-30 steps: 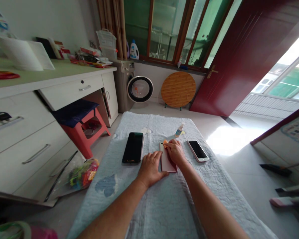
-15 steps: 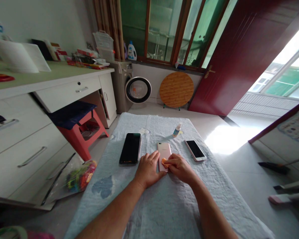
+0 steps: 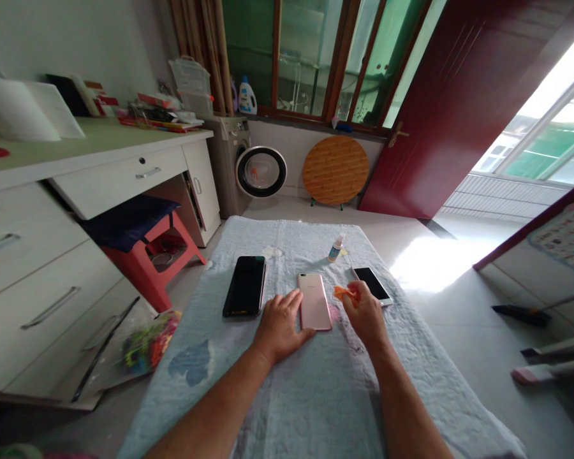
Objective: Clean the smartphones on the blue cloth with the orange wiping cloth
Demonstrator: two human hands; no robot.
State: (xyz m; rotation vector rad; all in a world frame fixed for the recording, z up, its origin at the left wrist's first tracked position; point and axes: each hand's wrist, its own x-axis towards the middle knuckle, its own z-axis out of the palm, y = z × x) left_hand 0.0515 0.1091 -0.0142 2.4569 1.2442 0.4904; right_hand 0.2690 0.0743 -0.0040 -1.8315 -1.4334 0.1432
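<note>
A pink smartphone (image 3: 316, 303) lies back up on the cloth-covered table (image 3: 287, 395). Against its left and lower edges rests my left hand (image 3: 281, 325), fingers stretched out and thumb at the bottom edge. My right hand (image 3: 365, 312) is closed on a small orange cloth (image 3: 345, 294), lifted off the phone and to its right. Partly behind that hand is a white smartphone (image 3: 374, 284) with a dark screen facing up. A larger black smartphone (image 3: 245, 285) lies left of my left hand. Beyond the phones stands a small spray bottle (image 3: 335, 248).
To the left, a red stool (image 3: 165, 261) with a dark cover stands under a white desk (image 3: 119, 172). A plastic bag (image 3: 138, 347) of colourful items sits on the floor. A washing machine (image 3: 229, 166) with its door open and a round wooden tabletop (image 3: 335, 169) are at the back.
My right hand has moved off the pink phone, up and to the right, with the orange cloth in its fingers. My left hand stays at the phone's edge. The view shifts slightly.
</note>
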